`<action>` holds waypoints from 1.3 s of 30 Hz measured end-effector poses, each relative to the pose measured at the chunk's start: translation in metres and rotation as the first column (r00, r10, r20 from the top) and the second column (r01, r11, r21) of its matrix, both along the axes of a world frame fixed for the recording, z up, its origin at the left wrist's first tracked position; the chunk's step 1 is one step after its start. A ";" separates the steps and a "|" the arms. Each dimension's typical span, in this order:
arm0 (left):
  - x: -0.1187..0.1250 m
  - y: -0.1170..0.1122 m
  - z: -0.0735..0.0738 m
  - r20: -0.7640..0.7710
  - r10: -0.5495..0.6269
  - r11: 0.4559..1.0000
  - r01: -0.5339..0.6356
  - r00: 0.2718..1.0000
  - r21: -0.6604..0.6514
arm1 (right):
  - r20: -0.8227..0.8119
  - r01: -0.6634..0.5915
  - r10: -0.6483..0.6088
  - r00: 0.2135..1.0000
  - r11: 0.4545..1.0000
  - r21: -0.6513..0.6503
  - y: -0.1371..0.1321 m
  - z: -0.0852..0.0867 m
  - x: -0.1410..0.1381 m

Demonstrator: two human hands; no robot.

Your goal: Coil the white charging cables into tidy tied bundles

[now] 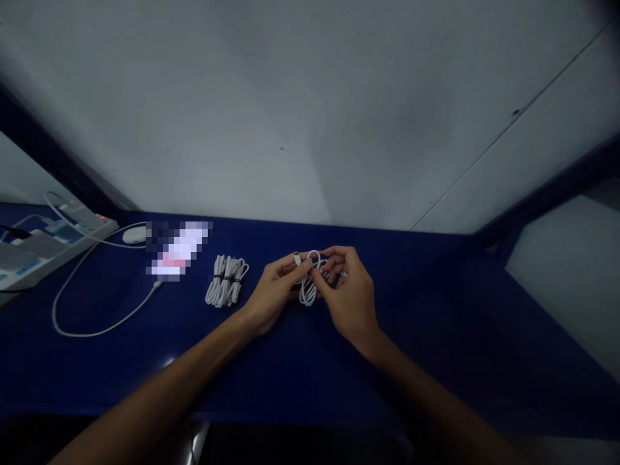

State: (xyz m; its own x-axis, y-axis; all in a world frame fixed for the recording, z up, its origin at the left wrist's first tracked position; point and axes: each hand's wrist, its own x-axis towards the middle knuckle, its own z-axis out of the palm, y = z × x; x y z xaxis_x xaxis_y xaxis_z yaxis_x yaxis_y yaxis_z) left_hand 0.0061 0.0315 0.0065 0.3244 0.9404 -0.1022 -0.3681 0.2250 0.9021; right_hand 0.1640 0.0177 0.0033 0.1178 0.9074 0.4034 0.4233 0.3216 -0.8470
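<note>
hands: left hand (274,290) and right hand (349,290) hold white cable (308,292) | left: tied cable bundles (225,280), power strip (53,242)

**A small packing bench in a workshop booth**

A blue worktop (436,310) sits boxed in by plain grey-white partition walls (300,116) with dark blue frame rails. A power strip (58,236) with a lit switch lies at the left edge, a white lead (97,323) trails across the surface, and bundled white cables (226,281) lie tied with bands.
</note>
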 end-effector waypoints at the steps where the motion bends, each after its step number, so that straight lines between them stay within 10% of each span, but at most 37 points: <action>1: 0.000 0.000 0.000 0.009 0.001 1.000 -0.001 1.000 -0.004 | -0.015 0.000 0.000 1.000 1.000 -0.010 0.001 0.000 0.001; 21: 0.000 0.005 0.000 0.040 0.110 0.994 -0.110 0.993 0.002 | -0.054 -0.073 0.067 0.996 0.991 -0.115 0.003 0.003 0.009; 39: 0.014 -0.009 -0.002 0.085 0.177 0.982 -0.170 0.981 -0.082 | 0.326 -0.094 0.081 0.942 0.995 0.025 -0.005 -0.012 -0.005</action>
State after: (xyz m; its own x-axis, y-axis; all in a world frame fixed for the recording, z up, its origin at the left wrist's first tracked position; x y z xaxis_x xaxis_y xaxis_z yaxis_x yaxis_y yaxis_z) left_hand 0.0200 0.0229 0.0042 0.1677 0.9742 -0.1509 -0.4874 0.2150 0.8463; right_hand 0.1586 0.0130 -0.0090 -0.1043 0.8906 0.4427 0.6413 0.4005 -0.6545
